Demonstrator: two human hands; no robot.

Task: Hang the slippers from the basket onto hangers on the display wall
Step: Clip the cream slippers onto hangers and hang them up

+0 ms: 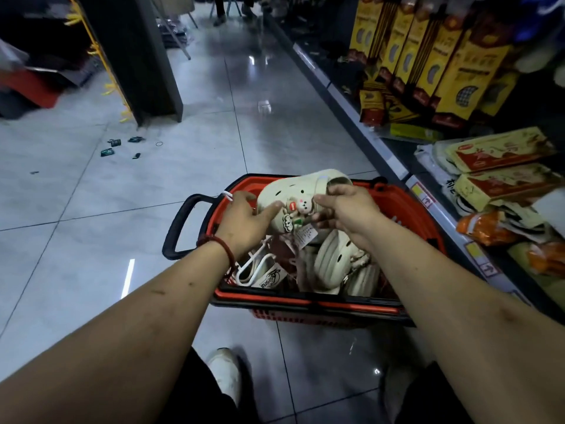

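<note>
Our right hand point(345, 209) has its fingers curled tight around the heel end of a cream clog slipper point(293, 194), thumb on top beside the strap and the other fingers tucked beneath. Our left hand point(244, 221) meets the same slipper from the other side, thumb pressed against its lower edge near the charms point(298, 209) and fingers spread loosely over the toe side; a white hanger hook point(227, 195) shows just past those fingers, though we cannot tell whether they grip it. The slipper is held above the basket, tilted, its long axis running from lower left to upper right, upper turned toward us and heel opening facing the far right. A paper tag point(305, 237) dangles under it. A red bead bracelet point(218, 243) circles our left wrist. Below the hands, the red basket point(305, 302) with a black handle point(180, 228) sits on the glossy grey tiled floor point(107, 194), holding more cream slippers point(333, 264), sole sides showing, and a white hanger point(253, 267) lying among them. To our right, store shelves point(382, 142) carry yellow boxed goods point(434, 56); a dark pillar point(137, 56) stands ahead on the left, with small scraps of litter point(116, 145) scattered on the tiles near it.
</note>
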